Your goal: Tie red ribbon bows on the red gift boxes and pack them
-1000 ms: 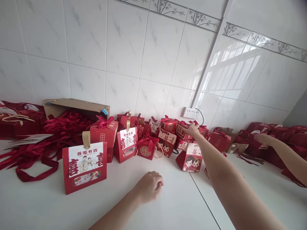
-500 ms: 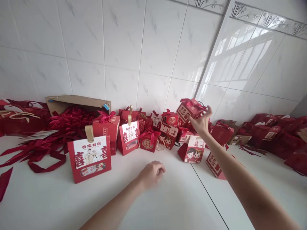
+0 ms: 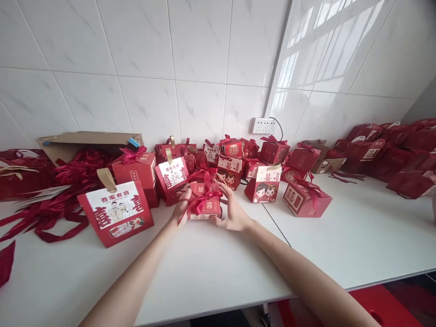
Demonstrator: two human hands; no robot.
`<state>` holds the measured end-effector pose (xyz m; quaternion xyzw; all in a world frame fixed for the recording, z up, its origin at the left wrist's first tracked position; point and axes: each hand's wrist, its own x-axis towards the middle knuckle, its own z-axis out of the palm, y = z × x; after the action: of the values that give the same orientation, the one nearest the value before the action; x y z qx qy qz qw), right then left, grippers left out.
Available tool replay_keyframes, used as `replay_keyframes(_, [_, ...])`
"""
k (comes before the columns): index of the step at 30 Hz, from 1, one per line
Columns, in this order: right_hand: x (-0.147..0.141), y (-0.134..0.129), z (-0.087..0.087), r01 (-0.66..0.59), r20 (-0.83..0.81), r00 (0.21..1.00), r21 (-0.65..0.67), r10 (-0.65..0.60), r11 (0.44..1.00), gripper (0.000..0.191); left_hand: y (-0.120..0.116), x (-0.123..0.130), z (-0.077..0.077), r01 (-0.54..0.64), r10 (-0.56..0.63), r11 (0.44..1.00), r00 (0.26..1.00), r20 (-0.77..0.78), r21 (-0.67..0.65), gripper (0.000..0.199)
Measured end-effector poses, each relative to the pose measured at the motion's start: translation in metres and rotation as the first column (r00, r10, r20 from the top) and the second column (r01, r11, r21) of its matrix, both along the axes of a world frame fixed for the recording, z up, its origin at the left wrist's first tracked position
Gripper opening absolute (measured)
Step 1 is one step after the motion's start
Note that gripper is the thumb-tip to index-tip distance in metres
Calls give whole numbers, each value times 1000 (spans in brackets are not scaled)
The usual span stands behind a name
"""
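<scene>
Between my hands, in the middle of the white table, is a small red gift box (image 3: 211,210) with a red ribbon bow on its top. My left hand (image 3: 180,211) holds the box's left side, a thin red cord beside the fingers. Along the right side my right hand (image 3: 235,211) grips it, fingers at the far edge and thumb near the front. Behind the box is a pouch-shaped box with a cartoon couple (image 3: 230,177). A white-topped box with a couple print (image 3: 260,193) stands to the right of my right hand.
A larger red and white box with a gold loop (image 3: 117,213) stands at the left. Red ribbons (image 3: 64,215) spill from a cardboard carton (image 3: 91,137). A bowed box (image 3: 306,200) sits at the right. A socket strip (image 3: 263,125) is on the wall behind; red bags (image 3: 368,150) are heaped far right.
The bowed box came down from the raised right hand at the back to the middle of the table. My left hand moved onto its left side. The camera view shifted right and down.
</scene>
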<state>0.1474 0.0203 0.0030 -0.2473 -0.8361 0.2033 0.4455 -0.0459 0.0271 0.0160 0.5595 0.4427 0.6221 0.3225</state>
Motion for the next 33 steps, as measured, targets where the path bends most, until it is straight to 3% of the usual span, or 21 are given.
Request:
replay_keyframes(2, [11, -1, 5, 2, 26, 1000, 60, -4, 998, 94, -5, -1, 3, 78, -78, 997, 992, -103, -2, 45])
replay_keyframes(4, [17, -1, 9, -22, 48, 999, 25, 20, 999, 95, -8, -3, 5, 116, -111, 993, 963, -246, 4, 50])
replay_keyframes(7, [13, -4, 11, -70, -79, 995, -165, 58, 984, 87, -10, -2, 5, 74, -46, 996, 892, -450, 43, 51])
replay_keyframes(9, [6, -7, 9, -58, -212, 977, -298, -6, 953, 78, -12, 4, 3, 8, 32, 997, 873, -487, 79, 51])
replay_keyframes(11, [0, -9, 8, 13, -225, 969, -362, -101, 932, 73, -15, 12, 1, -83, 126, 990, 873, -470, 113, 50])
replay_keyframes(15, [1, -9, 9, 169, -49, 981, -281, -189, 945, 91, -17, 24, 2, -209, 215, 976, 916, -338, 54, 42])
replay_keyframes(18, [2, -10, 10, 147, -69, 980, -379, -186, 914, 100, -14, 26, 4, -204, 197, 978, 970, -145, -32, 35])
replay_keyframes(21, [-3, -13, 10, 86, -88, 987, -417, -134, 905, 106, -17, 29, 3, -245, 242, 969, 968, -67, -43, 29])
replay_keyframes(24, [-1, -9, 12, 100, -94, 988, -235, -125, 967, 110, -25, 32, 1, -133, 132, 991, 989, -61, -4, 39])
replay_keyframes(26, [12, -1, 17, 146, -129, 979, -103, -159, 984, 104, -26, 28, 1, 105, -103, 994, 985, -141, 4, 54])
replay_keyframes(29, [41, 10, 28, 193, -144, 969, -58, -199, 979, 101, -15, 9, 6, 423, -440, 898, 858, -265, -122, 58])
replay_keyframes(30, [49, 13, 30, 191, -132, 971, -77, -200, 979, 101, -9, 1, 9, 445, -472, 882, 841, -266, -157, 51])
replay_keyframes(33, [59, 15, 31, 86, -20, 996, -137, -90, 987, 101, 3, -14, 13, 319, -335, 939, 933, -131, -129, 52])
